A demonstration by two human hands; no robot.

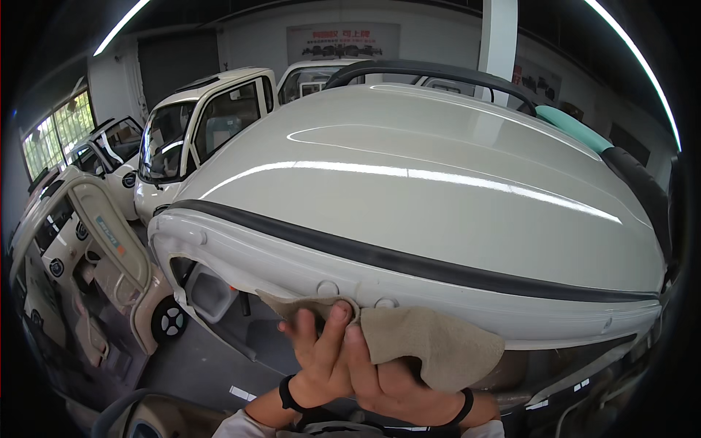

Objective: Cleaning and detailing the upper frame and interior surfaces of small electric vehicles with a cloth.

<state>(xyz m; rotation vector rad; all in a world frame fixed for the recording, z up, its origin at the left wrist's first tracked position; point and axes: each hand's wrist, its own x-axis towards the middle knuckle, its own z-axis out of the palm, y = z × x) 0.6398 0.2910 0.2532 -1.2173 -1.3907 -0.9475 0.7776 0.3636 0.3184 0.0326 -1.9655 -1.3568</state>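
My left hand (323, 361) presses with raised fingers against a beige cloth (296, 306) at the lower side edge of a cream vehicle's roof. Right beside it, touching it, my right hand (394, 378) has the cloth's wider part (438, 339) over its fingers, one side hanging loose. Above both hands runs the white door frame (263, 257) with small round plugs, then a black rubber strip (350, 246), then the glossy roof panel (427, 202). Both wrists wear black bands. The fingertips of my right hand are partly hidden by the cloth.
Several other cream small vehicles (205, 117) stand at the left and behind. A pale body shell with an open doorway (118, 224) is close on the left. A black rail (427, 70) crosses the roof's far side, and a white pillar (499, 38) rises behind it.
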